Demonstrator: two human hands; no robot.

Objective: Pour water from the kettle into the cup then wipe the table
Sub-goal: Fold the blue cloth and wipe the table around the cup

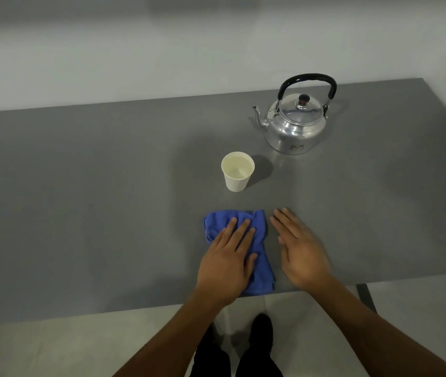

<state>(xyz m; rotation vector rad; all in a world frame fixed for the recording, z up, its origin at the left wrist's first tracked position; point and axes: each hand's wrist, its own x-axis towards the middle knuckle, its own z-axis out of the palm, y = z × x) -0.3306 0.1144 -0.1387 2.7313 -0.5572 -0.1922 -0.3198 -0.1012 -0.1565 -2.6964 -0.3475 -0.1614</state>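
Note:
A shiny metal kettle [295,123] with a black handle stands upright at the back right of the grey table [80,200], spout pointing left. In front of it a white paper cup [237,171] holds water. A blue cloth [259,232] lies crumpled near the table's front edge. My left hand [228,263] rests flat on the cloth with fingers spread. Just right of the cloth, my right hand [302,248] lies flat with straight fingers and holds nothing.
The table's front edge runs just below my wrists, with pale floor and my dark shoes [261,333] beneath. A pale wall [162,63] stands behind the far edge. A dark table leg [365,295] shows at the right front.

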